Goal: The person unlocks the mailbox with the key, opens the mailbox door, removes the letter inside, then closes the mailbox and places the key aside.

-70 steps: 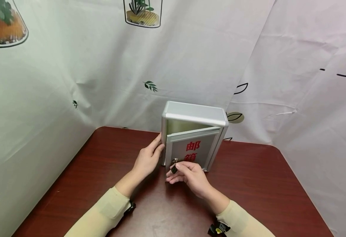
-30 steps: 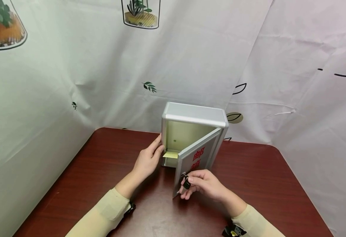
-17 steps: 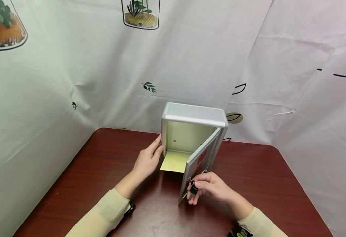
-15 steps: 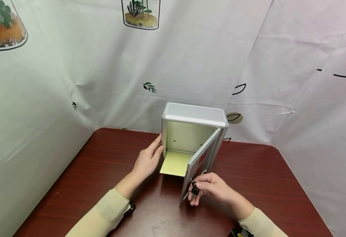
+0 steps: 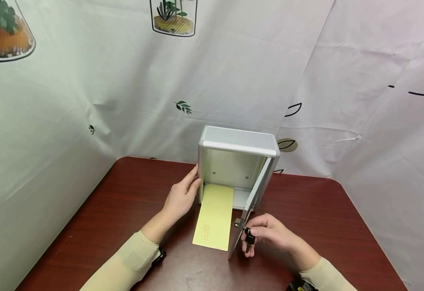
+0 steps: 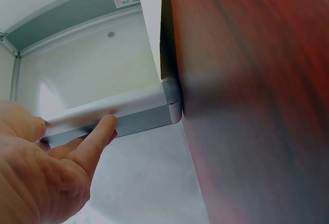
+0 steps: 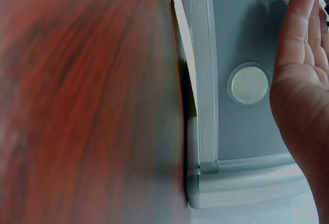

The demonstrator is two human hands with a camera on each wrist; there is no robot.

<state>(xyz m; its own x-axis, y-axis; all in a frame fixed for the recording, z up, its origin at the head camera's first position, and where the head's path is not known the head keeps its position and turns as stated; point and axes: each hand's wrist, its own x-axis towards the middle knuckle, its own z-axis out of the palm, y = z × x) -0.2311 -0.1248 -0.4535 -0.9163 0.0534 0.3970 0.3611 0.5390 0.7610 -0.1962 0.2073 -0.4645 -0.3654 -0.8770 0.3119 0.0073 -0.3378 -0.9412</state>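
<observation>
Pinching a black key (image 5: 250, 236) at the lock (image 5: 237, 223) of the silver door (image 5: 254, 198), the right hand's grip (image 5: 271, 234) sits low, right of the frame's centre! Left of that, the left hand's grip (image 5: 180, 197) is spread, fingers laid along the side of the metal box (image 5: 239, 136), thumb at the front edge. And there's the box, upright mid-frame, door wide on its right, with yellow paper (image 5: 215, 218) reaching out toward the bottom of the frame, over the dark red worktop (image 5: 317, 226).
</observation>
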